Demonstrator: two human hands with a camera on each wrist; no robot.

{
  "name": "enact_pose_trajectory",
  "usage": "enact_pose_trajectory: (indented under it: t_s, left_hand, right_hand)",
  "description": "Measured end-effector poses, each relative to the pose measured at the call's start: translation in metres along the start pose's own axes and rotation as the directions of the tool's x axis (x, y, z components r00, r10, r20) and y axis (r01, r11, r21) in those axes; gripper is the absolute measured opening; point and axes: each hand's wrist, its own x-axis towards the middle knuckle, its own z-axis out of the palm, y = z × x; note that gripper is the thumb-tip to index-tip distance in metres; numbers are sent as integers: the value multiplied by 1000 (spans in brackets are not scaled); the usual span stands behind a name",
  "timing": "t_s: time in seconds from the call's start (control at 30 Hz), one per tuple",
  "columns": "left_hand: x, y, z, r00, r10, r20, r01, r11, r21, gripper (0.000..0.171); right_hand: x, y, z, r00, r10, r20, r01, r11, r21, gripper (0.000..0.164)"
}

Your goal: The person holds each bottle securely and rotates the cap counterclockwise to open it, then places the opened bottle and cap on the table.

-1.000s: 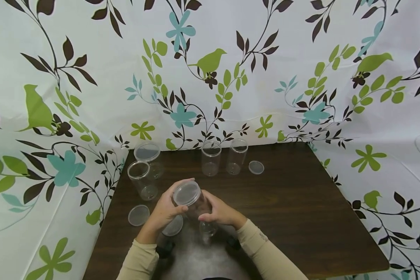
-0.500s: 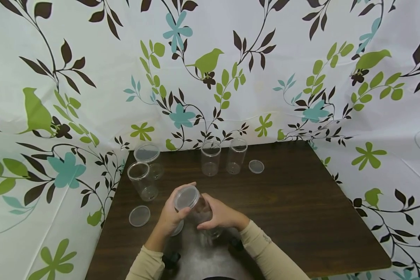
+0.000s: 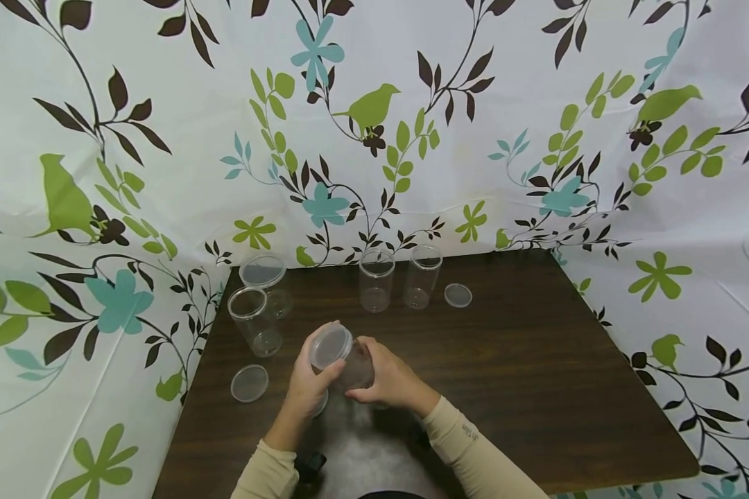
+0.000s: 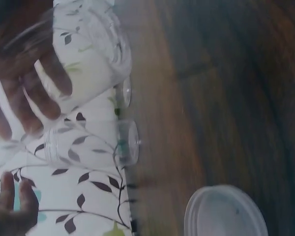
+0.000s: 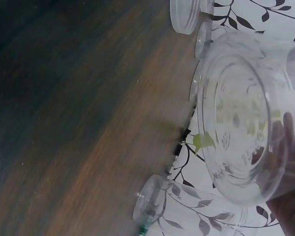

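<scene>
Both hands hold a clear plastic jar [image 3: 358, 367] above the near middle of the table, tilted with its frosted lid [image 3: 331, 346] toward the head camera. My left hand [image 3: 304, 384] grips the lid end, thumb across the lid's edge. From the other side my right hand [image 3: 392, 378] wraps the jar's body, thumb below and fingers above. In the right wrist view the jar's round base [image 5: 236, 123] faces the camera, with fingers seen through the clear wall. A loose lid [image 3: 320, 403] lies partly hidden behind my left wrist.
Two clear jars, one in front [image 3: 256, 322] and one behind [image 3: 265, 274], stand at the table's left. Two more, a left one [image 3: 375, 281] and a right one [image 3: 422, 277], stand at the back. Flat lids lie at left [image 3: 250, 383] and back right [image 3: 458, 295]. A patterned curtain [image 3: 374, 173] borders the table [image 3: 537, 388].
The held jar has tipped, its base swinging up toward my right hand. My left thumb has moved further over the lid, and my right hand has shifted slightly.
</scene>
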Motion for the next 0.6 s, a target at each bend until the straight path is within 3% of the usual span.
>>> enact_pose_trajectory:
  t_s: [0.07,0.17,0.27,0.43,0.53,0.6]
  left_hand:
    - [0,0,-8,994,33,100,-29,999,-41,78]
    - [-1,1,-23,967,40,251,-15,995,-98,87]
    - [-4,6,-31,955,-18,297,43,996,-80,78]
    - [-5,8,-27,980,-56,190,68,996,-55,65]
    - [-3,7,-20,995,-67,67,70,997,-41,63]
    - [-1,7,-13,994,-106,-33,106,994,-11,61]
  right_hand:
    - [0,2,-1,1000,-18,18,17,997,76,87]
    - [0,6,-3,997,-47,66,31,973,227,86]
    - [-1,10,-6,994,-68,89,37,949,314,85]
    - [1,13,-4,995,-77,58,56,954,296,86]
    - [2,13,-1,998,-63,21,55,966,252,86]
    - [3,13,1,999,-45,-4,45,972,231,85]
